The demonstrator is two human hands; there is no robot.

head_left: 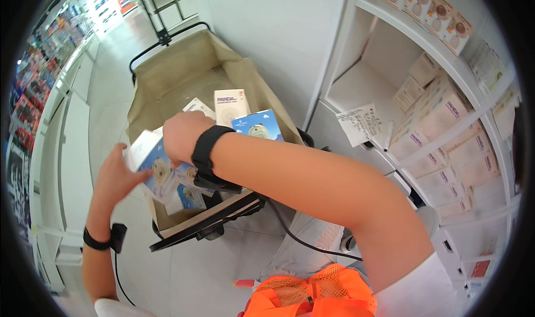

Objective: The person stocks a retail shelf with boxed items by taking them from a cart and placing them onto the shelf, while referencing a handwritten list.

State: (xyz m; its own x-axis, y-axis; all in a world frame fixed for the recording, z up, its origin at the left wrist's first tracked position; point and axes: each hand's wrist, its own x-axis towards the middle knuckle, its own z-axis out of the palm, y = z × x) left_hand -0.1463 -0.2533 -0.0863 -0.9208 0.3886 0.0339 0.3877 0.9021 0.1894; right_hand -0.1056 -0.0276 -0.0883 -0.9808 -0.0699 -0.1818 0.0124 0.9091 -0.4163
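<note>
My left hand (115, 175) grips the side of a blue-and-white cardboard box (159, 169), its thumb across the printed face. From above, my right hand (183, 134) curls its fingers round the same box's other side; its palm side is hidden. The box is tilted over the near end of a beige fabric folding wagon (184, 85). Inside, a cream box (230, 106) stands beside another blue box (257, 125), partly behind my right forearm. Lower down lies one more blue-and-white box (189, 197). Black bands circle both wrists.
Right of the wagon, white shelving (348, 88) holds several stacked cream boxes (429, 149) and a handwritten paper (359, 124). Small boxes (429, 10) line its upper shelf. Colourful packaged goods (33, 99) fill a display at the left. A black cable (295, 240) runs near my body.
</note>
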